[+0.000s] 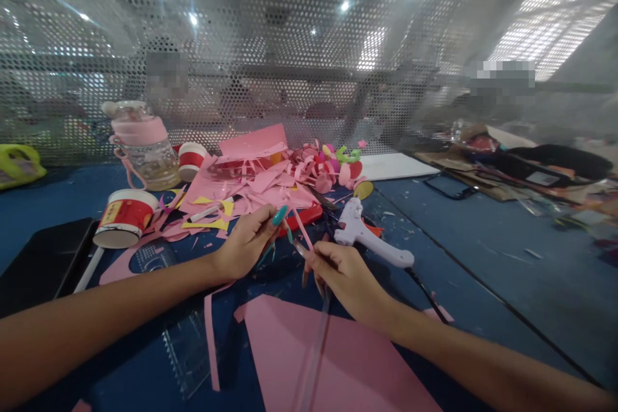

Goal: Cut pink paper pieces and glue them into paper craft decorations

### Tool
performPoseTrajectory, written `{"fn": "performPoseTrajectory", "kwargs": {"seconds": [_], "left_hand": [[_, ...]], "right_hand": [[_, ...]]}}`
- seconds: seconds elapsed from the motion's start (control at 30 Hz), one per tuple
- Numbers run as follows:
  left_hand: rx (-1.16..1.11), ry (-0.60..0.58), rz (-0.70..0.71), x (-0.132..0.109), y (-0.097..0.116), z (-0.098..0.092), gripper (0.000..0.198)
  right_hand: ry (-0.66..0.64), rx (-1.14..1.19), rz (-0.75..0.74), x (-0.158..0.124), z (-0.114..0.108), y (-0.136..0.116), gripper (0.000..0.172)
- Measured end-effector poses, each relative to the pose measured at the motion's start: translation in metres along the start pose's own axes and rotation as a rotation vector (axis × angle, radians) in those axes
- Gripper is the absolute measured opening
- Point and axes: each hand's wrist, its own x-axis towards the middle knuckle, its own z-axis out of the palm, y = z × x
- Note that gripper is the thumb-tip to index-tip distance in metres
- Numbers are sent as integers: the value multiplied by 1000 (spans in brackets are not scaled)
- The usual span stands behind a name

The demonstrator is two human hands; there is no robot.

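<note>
My left hand (248, 238) is closed in a pinch, its teal-nailed thumb at the upper part of a narrow pink paper strip (302, 229). Lower down on that strip, the fingers of my right hand (342, 273) are pinched together. A long translucent stick (316, 351) runs down from under my right hand, over a large pink paper sheet (284, 341); whether the fingers grip it is hidden. Just beyond my right hand lies a white glue gun (369, 238). Something red (309, 217) lies behind the fingertips.
A heap of pink paper scraps (261, 183) covers the back middle. On the left are red-and-white paper cups (126, 215), a pink-lidded bottle (145, 148), a black flat object (46, 264) and a clear ruler (186, 347). A perforated metal screen (290, 77) stands behind the blue table.
</note>
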Motion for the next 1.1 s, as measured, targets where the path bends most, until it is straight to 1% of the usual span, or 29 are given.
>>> {"fn": "performPoseTrajectory", "kwargs": {"seconds": [0.13,0.57,1.1], "left_hand": [[40,-7,12,1,-2,-1,37],[-2,-5,16,1,-1,-1,37],[-43,-16,60,2,-3,-1,34]], "right_hand": [[-17,-24,-18,0,0,1,37],[-33,-34,-21,0,-1,3,34],[-37,-25,-18,0,-1,4,31]]}}
